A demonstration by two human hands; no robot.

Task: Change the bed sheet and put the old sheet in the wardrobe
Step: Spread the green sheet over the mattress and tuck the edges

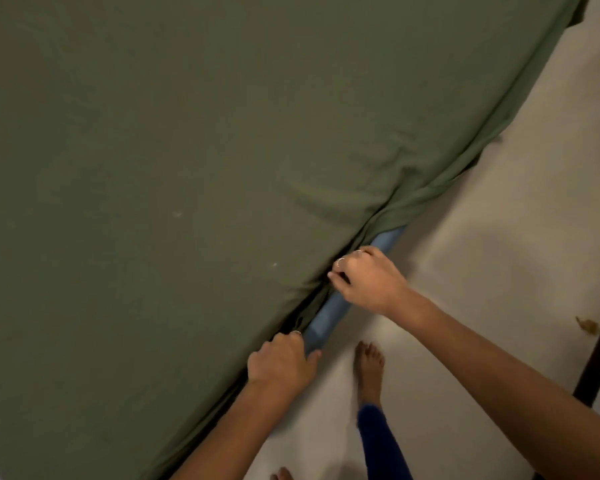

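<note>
One green sheet (187, 168), my two hands at its edge.
My left hand (281, 362) grips the blue mattress edge (329, 313); at one o'clock, my right hand (368, 278) pinches sheet.

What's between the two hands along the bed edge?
In the head view, a stretch of blue mattress edge lies between the left hand and right hand.

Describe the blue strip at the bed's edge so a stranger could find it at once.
Start at the big green sheet covering the bed and follow its edge nearest the pale floor. Between the left hand and right hand runs the blue strip, the only blue showing beneath the green cloth.
</note>
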